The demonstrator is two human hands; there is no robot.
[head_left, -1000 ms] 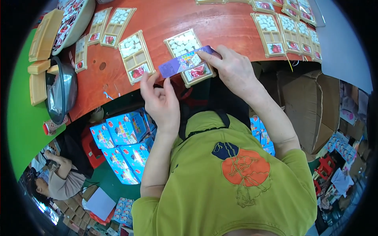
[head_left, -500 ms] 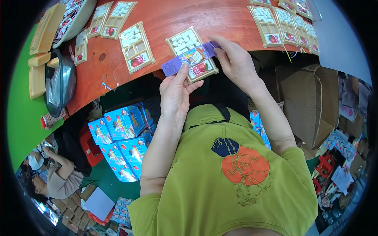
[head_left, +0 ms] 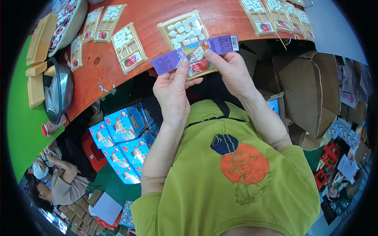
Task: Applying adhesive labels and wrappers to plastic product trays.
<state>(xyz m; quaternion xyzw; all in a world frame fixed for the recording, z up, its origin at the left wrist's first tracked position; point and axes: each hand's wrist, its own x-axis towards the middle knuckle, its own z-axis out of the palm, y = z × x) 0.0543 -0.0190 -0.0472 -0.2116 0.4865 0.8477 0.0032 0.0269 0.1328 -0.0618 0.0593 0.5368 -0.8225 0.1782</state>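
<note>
A beige compartment tray point(head_left: 160, 26) is held at the table's near edge. White marshmallow-like pieces point(head_left: 185, 33) fill its far section, and a packet with a strawberry picture point(head_left: 197, 70) lies in its near one. Across the tray's middle runs a purple printed card strip point(head_left: 165, 63), both ends sticking out past the sides. My left hand point(head_left: 173, 92) is closed on the tray's near left part, thumb on the strip and fingers underneath. My right hand point(head_left: 233, 72) is closed on the strip's right part, its thumb pressing on the printed middle; its other fingers are partly hidden behind.
Similar filled trays lie on the red table point(head_left: 157, 13), one tray point(head_left: 128, 47) left of my hands and several point(head_left: 271, 17) at the far right. At left are a bowl of packets point(head_left: 69, 23) and a dark basin point(head_left: 59, 90). Blue boxes point(head_left: 124, 126) and an open carton point(head_left: 303, 90) stand below.
My right hand has moved from the strip's right end to its middle, thumb now on top. The strip's right end now extends freely past the tray.
</note>
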